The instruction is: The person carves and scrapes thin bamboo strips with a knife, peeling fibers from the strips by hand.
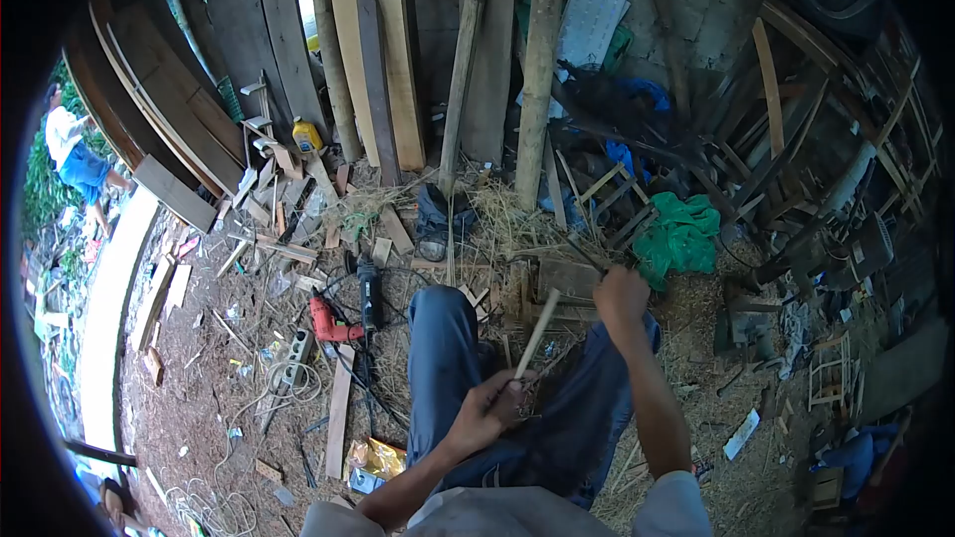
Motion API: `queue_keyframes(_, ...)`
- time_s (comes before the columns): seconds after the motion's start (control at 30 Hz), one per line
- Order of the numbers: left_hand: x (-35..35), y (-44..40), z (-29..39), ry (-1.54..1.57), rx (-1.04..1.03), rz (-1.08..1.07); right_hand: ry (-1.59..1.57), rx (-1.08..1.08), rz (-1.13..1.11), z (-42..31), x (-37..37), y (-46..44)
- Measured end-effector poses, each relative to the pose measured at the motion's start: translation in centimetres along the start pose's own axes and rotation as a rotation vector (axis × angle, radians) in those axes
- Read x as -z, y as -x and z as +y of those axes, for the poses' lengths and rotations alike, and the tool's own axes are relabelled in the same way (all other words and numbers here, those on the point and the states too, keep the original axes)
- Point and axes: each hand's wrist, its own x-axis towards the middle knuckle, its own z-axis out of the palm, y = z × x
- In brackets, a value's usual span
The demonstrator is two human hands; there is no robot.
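My left hand [489, 412] is closed around the lower end of a pale, flat wooden strip [538, 332], which slants up and to the right above my lap. My right hand [622, 300] forms a fist over my right knee. From it a dark, narrow knife-like blade [587, 255] points up and to the left; its handle is hidden in my fingers. The strip and the blade are apart. Just beyond my knees a low wooden bench or block [567, 280] stands among shavings.
On the left lie a red power drill [333, 321], a dark angle grinder [370, 290], a power strip [292, 362] and tangled cords. A green plastic bag [678, 231] sits beyond my right hand. Boards [363, 50] lean against the back wall. A person [72, 154] is outside at far left.
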Motion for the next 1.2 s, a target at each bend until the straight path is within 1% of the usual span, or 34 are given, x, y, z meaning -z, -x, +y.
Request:
queue_keyframes(0.03,0.5,-0.5,-0.2,-0.001,-0.002,0.004,-0.048,0.0,-0.004,0.2,0.3,-0.3)
queue_keyframes(0.07,1.4,-1.5,-0.7,0.201,0.047,-0.02,-0.047,0.008,-0.005,0.0,0.1,0.0)
queue_keyframes(0.1,2.1,-2.5,-1.3,0.405,0.094,-0.046,-0.182,0.04,-0.039,-0.2,-0.1,1.0)
queue_keyframes(0.13,2.5,-3.3,-1.6,0.452,0.081,-0.068,-0.317,0.071,-0.07,-0.7,0.0,1.6)
queue_keyframes(0.17,2.5,-4.2,-1.7,0.454,0.075,-0.065,-0.317,0.079,-0.068,-1.2,0.5,2.2)
queue_keyframes(0.23,2.2,-5.7,-1.2,0.399,-0.115,0.078,-0.62,0.078,-0.418,-2.8,2.6,3.6)
queue_keyframes(0.27,2.3,-6.1,-0.5,0.424,-0.112,0.101,-0.628,0.081,-0.417,-2.8,1.7,4.3)
queue_keyframes(0.3,2.5,-6.6,-0.6,0.416,-0.112,0.104,-0.786,0.148,-0.425,-2.6,0.3,5.2)
queue_keyframes(0.33,2.7,-7.3,-1.0,0.33,-0.212,0.162,-0.944,0.213,-0.43,-2.7,-0.3,5.9)
queue_keyframes(0.37,2.9,-7.7,-1.4,0.244,-0.311,0.217,-0.949,0.208,-0.43,-2.6,-0.4,6.5)
queue_keyframes(0.43,3.3,-8.0,-0.9,0.302,-0.308,0.195,-1.078,0.229,-0.502,-2.8,0.4,7.3)
queue_keyframes(0.47,3.3,-8.0,-0.6,0.327,-0.307,0.206,-1.077,0.227,-0.503,-2.6,0.7,7.3)
queue_keyframes(0.53,3.6,-8.0,-0.6,0.354,-0.301,0.216,-1.054,0.035,-0.586,-2.2,1.2,7.3)
queue_keyframes(0.57,4.0,-8.0,-0.8,0.384,-0.313,0.234,-1.053,0.032,-0.586,-1.8,1.2,7.2)
queue_keyframes(0.6,4.3,-8.1,-0.9,0.414,-0.327,0.251,-1.014,0.02,-0.537,-1.6,1.5,6.9)
queue_keyframes(0.63,4.6,-8.1,-1.0,0.416,-0.326,0.25,-0.975,0.008,-0.488,-1.8,1.9,6.7)
queue_keyframes(0.67,4.9,-8.1,-1.1,0.372,-0.344,0.236,-0.973,0.008,-0.49,-1.9,2.3,6.6)
queue_keyframes(0.73,5.0,-7.9,-1.3,0.331,-0.361,0.226,-1.251,0.07,-0.485,-2.7,3.5,6.3)
queue_keyframes(0.77,5.0,-7.9,-1.3,0.316,-0.396,0.196,-1.251,0.072,-0.486,-2.7,3.4,6.1)
queue_keyframes(0.83,5.0,-7.6,-0.8,0.299,-0.428,0.165,-1.198,0.087,-0.406,-2.6,3.0,5.7)
queue_keyframes(0.9,5.3,-6.9,0.0,0.463,-0.454,0.261,-1.209,0.078,-0.363,-2.2,2.4,5.4)
queue_keyframes(0.93,6.1,-6.8,0.0,0.462,-0.451,0.256,-1.218,0.069,-0.319,-1.9,2.3,5.3)
queue_keyframes(0.97,7.4,-6.6,0.0,0.479,-0.496,0.327,-1.218,0.063,-0.315,-1.6,2.4,5.2)
queue_keyframes(1.0,8.8,-6.6,-0.1,0.498,-0.542,0.398,-1.172,0.082,-0.265,-1.3,2.6,5.0)
queue_keyframes(1.03,9.9,-6.5,-0.2,0.484,-0.589,0.413,-1.126,0.103,-0.215,-1.0,2.8,4.6)
queue_keyframes(1.1,11.5,-5.9,0.1,0.364,-0.583,0.381,-1.067,0.133,-0.195,-0.8,3.9,4.0)
queue_keyframes(1.13,11.9,-5.5,0.4,0.364,-0.583,0.376,-1.009,0.164,-0.186,-0.6,4.3,3.8)
queue_keyframes(1.2,12.6,-4.7,1.1,0.084,-0.558,0.295,-1.008,0.177,-0.154,-0.3,4.5,3.0)
